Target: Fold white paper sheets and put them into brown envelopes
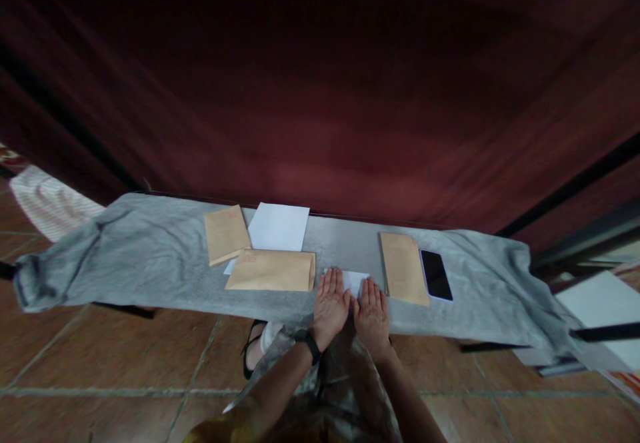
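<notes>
A person's two bare hands lay palm-down on a small white paper [355,283] near the close edge of a cloth-covered desk [165,250]. The left hand [330,302] covered the paper's nine o'clock side, its four fingers straight and pressed together; the right hand [371,311] covered the three o'clock side, fingers flat and close together. The thumbs angled inward, near each other. The left forearm, with a black wristband [309,346], reached in from seven o'clock, the right from five. From the paper, a long brown envelope [270,271] lay at nine o'clock, a white sheet [281,225] at ten, another brown envelope [405,268] at three, and a phone [437,275] just beyond that.
</notes>
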`<act>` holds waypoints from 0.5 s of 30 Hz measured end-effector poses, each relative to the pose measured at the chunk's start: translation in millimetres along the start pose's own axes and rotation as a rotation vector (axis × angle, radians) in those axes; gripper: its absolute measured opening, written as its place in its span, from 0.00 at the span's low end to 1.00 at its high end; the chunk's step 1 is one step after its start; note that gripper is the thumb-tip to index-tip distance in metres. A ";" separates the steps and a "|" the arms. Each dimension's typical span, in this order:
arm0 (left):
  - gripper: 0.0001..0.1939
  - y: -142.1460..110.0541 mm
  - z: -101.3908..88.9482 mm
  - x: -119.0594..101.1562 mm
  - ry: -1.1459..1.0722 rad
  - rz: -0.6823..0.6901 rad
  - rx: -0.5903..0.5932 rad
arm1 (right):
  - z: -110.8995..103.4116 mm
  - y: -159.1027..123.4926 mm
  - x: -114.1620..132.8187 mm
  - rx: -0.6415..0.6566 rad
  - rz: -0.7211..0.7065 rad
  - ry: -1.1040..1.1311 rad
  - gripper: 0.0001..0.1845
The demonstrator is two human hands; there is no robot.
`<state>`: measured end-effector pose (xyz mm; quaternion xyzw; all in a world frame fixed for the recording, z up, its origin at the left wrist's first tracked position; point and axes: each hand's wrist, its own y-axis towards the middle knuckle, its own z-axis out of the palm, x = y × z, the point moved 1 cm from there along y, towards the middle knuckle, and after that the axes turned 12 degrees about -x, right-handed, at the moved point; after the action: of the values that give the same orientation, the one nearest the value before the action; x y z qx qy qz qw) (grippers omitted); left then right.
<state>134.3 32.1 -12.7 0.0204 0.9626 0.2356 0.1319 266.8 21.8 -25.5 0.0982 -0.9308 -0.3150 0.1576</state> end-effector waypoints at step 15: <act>0.33 -13.9 -8.7 19.7 0.042 -0.005 -0.007 | -0.1 -1.5 -1.2 -0.021 -0.022 -0.009 0.32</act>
<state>113.4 17.8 -16.4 0.0127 0.9644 0.2392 0.1122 268.1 20.9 -26.6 0.1053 -0.9270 -0.3266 0.1511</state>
